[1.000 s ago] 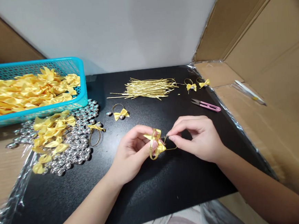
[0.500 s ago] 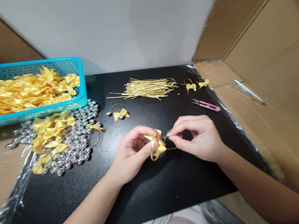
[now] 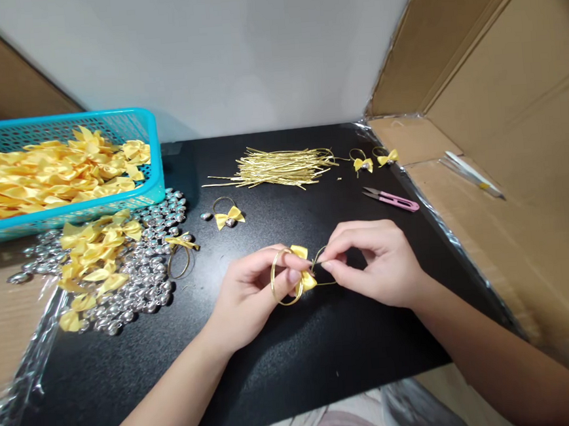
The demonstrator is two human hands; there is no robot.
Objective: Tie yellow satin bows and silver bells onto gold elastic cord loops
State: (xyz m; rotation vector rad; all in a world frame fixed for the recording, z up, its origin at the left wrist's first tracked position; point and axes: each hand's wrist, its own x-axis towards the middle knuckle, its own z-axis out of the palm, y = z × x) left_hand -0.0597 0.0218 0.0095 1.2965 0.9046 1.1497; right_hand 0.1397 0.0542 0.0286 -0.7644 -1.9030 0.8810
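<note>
My left hand pinches a small yellow ribbon bow with a gold wire loop standing out over its fingers. My right hand is closed in a pinch on the gold wire's loose end just right of the bow. Both hands hover over the black mat near its middle.
A teal basket of yellow bows sits back left, with silver beads and loose bows beside it. Gold wire ties lie at the back, pink snips and finished bows to the right. Another finished bow lies mid-mat. Cardboard walls stand right.
The gold loop in my left hand has turned, now opening wide and round toward the left. My right fingers have barely shifted on the wire end.
</note>
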